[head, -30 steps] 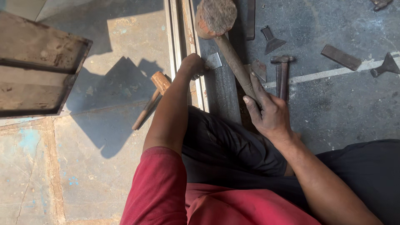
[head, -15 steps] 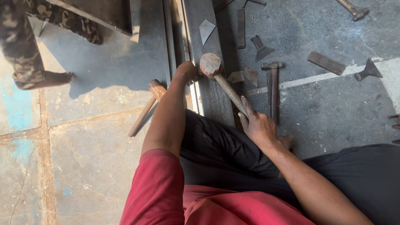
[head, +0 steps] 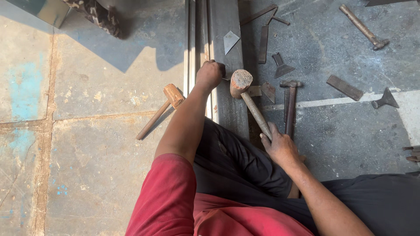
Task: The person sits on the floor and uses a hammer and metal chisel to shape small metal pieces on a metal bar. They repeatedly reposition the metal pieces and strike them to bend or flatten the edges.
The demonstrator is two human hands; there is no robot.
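Two hands are at work over the floor [head: 96,144], where you sit with one dark-trousered leg stretched along a long metal channel [head: 227,105] running toward twelve o'clock. Your right hand [head: 280,146] is wrapped tight around the handle of a wooden mallet [head: 241,83], whose round head sits on the channel just beside your left hand [head: 209,74]. That left hand is a closed fist pressed on the channel; something thin pokes out at its three o'clock side, too small to tell. At nine o'clock from the fist lies a second mallet [head: 174,95]; at three o'clock, a steel hammer [head: 290,105] lies flat.
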